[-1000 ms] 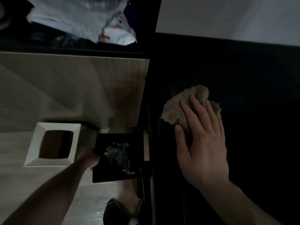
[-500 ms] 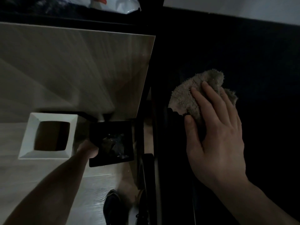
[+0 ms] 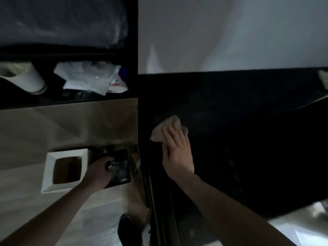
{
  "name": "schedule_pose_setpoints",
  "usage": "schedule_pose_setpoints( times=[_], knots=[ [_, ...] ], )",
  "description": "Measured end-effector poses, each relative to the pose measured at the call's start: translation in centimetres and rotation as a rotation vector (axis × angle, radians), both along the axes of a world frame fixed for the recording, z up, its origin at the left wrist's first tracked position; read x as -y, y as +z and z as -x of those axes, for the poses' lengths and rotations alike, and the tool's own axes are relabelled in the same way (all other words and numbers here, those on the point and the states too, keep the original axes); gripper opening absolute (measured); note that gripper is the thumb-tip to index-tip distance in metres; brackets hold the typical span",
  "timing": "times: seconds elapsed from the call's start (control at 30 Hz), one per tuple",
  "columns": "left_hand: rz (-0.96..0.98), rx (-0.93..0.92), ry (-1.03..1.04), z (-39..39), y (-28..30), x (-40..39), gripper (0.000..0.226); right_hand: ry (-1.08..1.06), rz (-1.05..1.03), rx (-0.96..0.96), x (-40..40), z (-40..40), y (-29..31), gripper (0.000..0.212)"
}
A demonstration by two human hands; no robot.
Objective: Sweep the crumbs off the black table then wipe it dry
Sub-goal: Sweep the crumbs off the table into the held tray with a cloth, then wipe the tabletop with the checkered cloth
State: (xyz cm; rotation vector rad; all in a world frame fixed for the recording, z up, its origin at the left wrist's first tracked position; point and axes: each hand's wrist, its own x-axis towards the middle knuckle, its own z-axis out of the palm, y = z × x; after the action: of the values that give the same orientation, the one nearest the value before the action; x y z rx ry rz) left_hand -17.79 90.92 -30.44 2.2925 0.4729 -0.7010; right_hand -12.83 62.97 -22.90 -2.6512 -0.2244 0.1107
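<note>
Near the left edge of the black table (image 3: 248,139), the right hand (image 3: 177,153) presses a cloth (image 3: 170,125) flat, fingers spread. The left hand (image 3: 99,173) grips a dark tray (image 3: 120,171) below that edge; held off-line, swept crumbs could miss it.

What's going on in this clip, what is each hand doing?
A person is cleaning a black table. The right hand lies flat on a beige cloth, pressing it on the table near its left edge. The left hand holds a small black bin below that edge, beside a white square bin on the floor, apparently to catch what gets swept off. The picture is too dark to show any crumbs on the table.
</note>
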Motion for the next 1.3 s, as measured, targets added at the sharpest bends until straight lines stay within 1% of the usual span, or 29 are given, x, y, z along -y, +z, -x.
schedule_pose_setpoints(
  times=[0.1,0.2,0.27,0.33,0.4,0.47,0.53,0.6,0.67,0.73,0.8,0.9,0.97,1.03,1.2,1.3],
  knots=[
    [-0.007,0.174,-0.168,1.6,7.9,2.2,0.044,0.044,0.01,-0.076,1.7,5.3,1.2,0.055],
    [0.049,0.272,-0.269,3.3,14.5,5.5,0.041,0.042,0.018,-0.144,3.7,10.4,2.4,0.053],
    [0.084,0.27,-0.335,4.6,17.7,7.9,0.041,0.023,0.004,-0.261,4.6,12.9,4.5,0.052],
    [0.141,0.219,-0.372,5.9,20.4,10.1,0.042,-0.035,-0.045,-0.37,5.4,14.5,7.1,0.049],
    [0.187,0.183,-0.388,6.9,22.7,12.2,0.039,-0.132,-0.111,-0.418,6.5,15.7,9.7,0.044],
    [0.237,0.141,-0.354,7.9,24.8,14.3,0.035,-0.26,-0.229,-0.391,7.9,16.8,12.2,0.042],
    [0.272,0.098,-0.307,8.8,26.9,16.5,0.035,-0.346,-0.369,-0.31,9.5,18.2,14.6,0.04],
    [0.305,0.072,-0.292,9.4,28.7,19.0,0.039,-0.393,-0.522,-0.235,11.3,19.4,17.3,0.04],
    [0.353,0.048,-0.262,9.6,30.0,21.9,0.046,-0.395,-0.612,-0.179,13.7,20.7,19.5,0.044],
    [0.413,-0.019,-0.208,9.6,31.3,25.3,0.049,-0.385,-0.642,-0.137,16.7,21.9,21.0,0.048],
    [0.495,-0.095,-0.144,9.7,32.6,29.3,0.046,-0.354,-0.66,-0.115,20.1,22.8,22.3,0.052],
    [0.577,-0.127,-0.055,10.1,34.4,35.8,0.04,-0.26,-0.559,-0.06,26.0,23.4,23.7,0.051],
    [0.622,-0.113,-0.014,10.4,35.2,40.1,0.027,-0.202,-0.509,-0.026,30.1,23.6,24.7,0.048],
    [0.65,-0.082,0.002,10.8,35.9,44.1,0.018,-0.174,-0.529,-0.008,33.9,23.6,25.6,0.053],
    [0.633,0.039,-0.001,10.7,37.3,51.5,0.018,-0.196,-0.674,-0.047,41.3,22.7,26.1,0.082],
    [0.626,0.051,-0.043,9.7,38.0,54.0,0.021,-0.232,-0.761,-0.089,43.9,21.5,26.0,0.089]
  ],
)
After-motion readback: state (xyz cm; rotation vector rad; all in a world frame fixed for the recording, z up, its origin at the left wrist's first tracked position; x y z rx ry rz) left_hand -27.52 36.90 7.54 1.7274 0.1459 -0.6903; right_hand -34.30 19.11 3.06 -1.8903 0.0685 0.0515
